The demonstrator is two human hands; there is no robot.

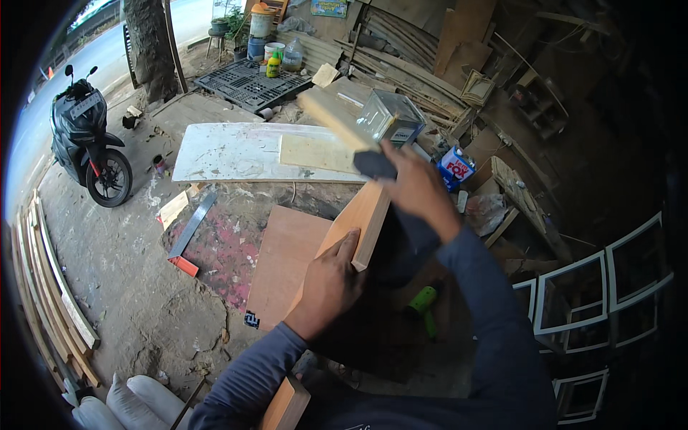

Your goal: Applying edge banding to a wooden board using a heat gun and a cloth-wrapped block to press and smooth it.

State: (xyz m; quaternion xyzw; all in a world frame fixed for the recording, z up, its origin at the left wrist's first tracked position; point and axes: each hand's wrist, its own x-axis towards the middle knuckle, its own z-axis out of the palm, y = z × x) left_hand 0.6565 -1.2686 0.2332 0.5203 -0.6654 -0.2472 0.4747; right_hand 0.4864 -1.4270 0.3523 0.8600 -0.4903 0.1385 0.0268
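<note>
My right hand (417, 186) is closed on a long pale wooden strip (327, 120) with a dark sheet, probably sandpaper, wrapped at its near end (375, 163), above the top of a light-brown wooden piece (369, 222). My left hand (324, 283) grips the near part of that piece. A flat plywood sheet (278, 251) lies beside it on a stained work surface (222, 265). A square (193, 229) with a red handle lies to the left. A green tool (424, 304) sits low on the right, and another wooden piece (285, 405) is at the lower edge.
A scooter (89, 143) and long battens (54, 287) stand or lie at left, with sacks (136, 405) below. Ahead are a white board (222, 150), a metal tin (388, 115), a blue-and-white can (455, 168), a black pallet (244, 86) and scrap wood. White frames (573, 294) are at right.
</note>
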